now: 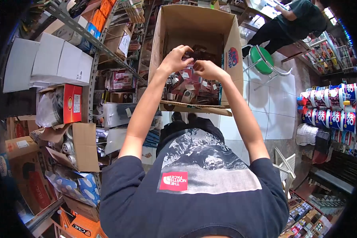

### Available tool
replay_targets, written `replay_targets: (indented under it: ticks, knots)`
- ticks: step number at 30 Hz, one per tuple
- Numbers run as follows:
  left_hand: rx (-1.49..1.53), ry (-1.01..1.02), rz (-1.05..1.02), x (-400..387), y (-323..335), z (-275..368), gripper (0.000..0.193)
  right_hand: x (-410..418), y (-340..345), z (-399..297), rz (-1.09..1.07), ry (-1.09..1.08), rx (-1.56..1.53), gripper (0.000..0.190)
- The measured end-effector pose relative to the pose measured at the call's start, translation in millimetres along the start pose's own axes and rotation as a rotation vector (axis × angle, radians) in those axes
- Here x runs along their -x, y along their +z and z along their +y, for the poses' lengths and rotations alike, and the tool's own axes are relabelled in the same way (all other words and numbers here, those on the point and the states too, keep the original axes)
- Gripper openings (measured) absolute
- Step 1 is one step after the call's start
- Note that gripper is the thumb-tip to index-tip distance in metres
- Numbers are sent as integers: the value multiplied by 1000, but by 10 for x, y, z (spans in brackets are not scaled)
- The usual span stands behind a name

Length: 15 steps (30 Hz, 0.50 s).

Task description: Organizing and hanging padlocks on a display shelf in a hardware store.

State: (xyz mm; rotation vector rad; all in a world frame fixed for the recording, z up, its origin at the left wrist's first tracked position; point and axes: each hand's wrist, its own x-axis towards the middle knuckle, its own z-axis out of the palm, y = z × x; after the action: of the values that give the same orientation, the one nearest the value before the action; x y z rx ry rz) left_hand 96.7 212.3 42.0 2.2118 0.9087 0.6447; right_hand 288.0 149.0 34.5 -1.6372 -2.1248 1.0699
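Observation:
An open cardboard box point(233, 76) stands before me, with several small packaged items point(189, 89) in clear and red packs at its bottom. Over these packs, inside the box opening, are both my hands. My left hand point(176, 59) has curved fingers and a thumb near a dark, reddish pack; whether it grips the pack is unclear. My right hand point(208, 70) is close beside it, fingers bent down towards the same packs, and its fingertips are partly hidden. A padlock-shaped item point(188, 96) lies in a pack near the box's near side.
Metal shelving point(92, 77) with white boxes point(61, 64) and packed goods rises on the left. At the upper right, a person point(300, 20) stands by a green stool point(261, 60). Paint-type buckets point(330, 117) are stacked at the right, and a white plastic chair point(285, 166) is at the lower right.

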Motion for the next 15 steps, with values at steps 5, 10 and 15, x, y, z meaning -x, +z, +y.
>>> replay_targets:
  ticks: [5, 10, 15]
  knots:
    - [-28, -48, -32, -15, 3, -27, 34, -274, 233, 180, -328, 39, 212, 31]
    - [15, -127, 23, -9, -53, -140, 33, -315, 377, 298, -478, -27, 232, 32]
    - [43, -168, 110, 14, -97, -161, 31, -331, 356, 138, -517, 62, 432, 29]
